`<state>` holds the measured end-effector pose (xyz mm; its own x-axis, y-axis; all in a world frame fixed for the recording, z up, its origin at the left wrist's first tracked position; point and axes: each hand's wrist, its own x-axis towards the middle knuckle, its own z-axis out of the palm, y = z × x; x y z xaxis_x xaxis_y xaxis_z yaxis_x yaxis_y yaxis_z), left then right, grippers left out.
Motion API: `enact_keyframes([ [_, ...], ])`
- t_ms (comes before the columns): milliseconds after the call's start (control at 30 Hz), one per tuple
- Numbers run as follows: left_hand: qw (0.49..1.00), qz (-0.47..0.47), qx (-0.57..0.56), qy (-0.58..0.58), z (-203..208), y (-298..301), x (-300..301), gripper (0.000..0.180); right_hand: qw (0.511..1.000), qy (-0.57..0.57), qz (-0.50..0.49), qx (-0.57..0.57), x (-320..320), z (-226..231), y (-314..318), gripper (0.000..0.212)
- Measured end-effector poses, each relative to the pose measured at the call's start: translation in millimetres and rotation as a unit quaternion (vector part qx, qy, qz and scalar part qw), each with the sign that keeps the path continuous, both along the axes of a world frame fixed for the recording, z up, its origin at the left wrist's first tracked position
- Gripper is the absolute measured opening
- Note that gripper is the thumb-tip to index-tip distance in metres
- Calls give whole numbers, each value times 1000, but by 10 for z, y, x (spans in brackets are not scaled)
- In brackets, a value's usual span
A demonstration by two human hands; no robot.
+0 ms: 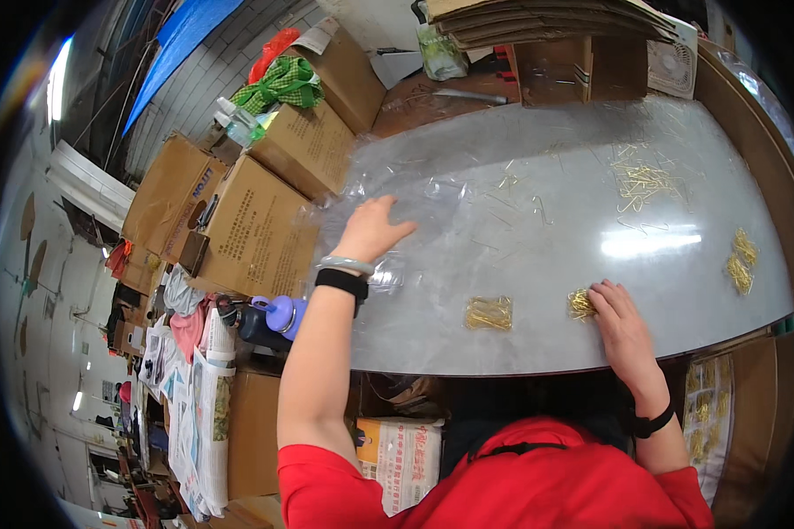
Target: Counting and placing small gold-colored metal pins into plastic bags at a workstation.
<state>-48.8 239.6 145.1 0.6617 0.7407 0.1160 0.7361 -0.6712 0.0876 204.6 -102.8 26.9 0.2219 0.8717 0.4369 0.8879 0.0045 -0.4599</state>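
Observation:
My left hand reaches over a spread of clear plastic bags on the left of the grey table, thumb and fingers apart. Whether its fingertips touch the plastic I cannot tell. Near the table's front edge, my right hand has its fingers curled over a small bunch of gold wire hooks, which shows partly beside the fingertips. Left of that bunch lies a clear bag packed with gold hooks. Another bunch of gold hooks lies near the right edge.
Loose gold hooks are scattered across the far right of the grey table. Cardboard boxes line its left side, with a purple-lidded bottle below them. Cardboard sheets and an open box stand at the back.

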Motion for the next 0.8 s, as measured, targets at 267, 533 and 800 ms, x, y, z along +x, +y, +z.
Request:
enact_keyframes([
  [267,829,62,-416,-368,32,-800,-76,59,1000,27,-5,3,-6,-26,-28,32],
  [533,450,-12,-737,-504,-470,-1632,-231,63,1000,-7,3,19,8,-26,-18,36],
  [800,372,24,-876,-305,-1069,-2593,-407,57,1000,12,28,-4,12,-38,-59,43],
])
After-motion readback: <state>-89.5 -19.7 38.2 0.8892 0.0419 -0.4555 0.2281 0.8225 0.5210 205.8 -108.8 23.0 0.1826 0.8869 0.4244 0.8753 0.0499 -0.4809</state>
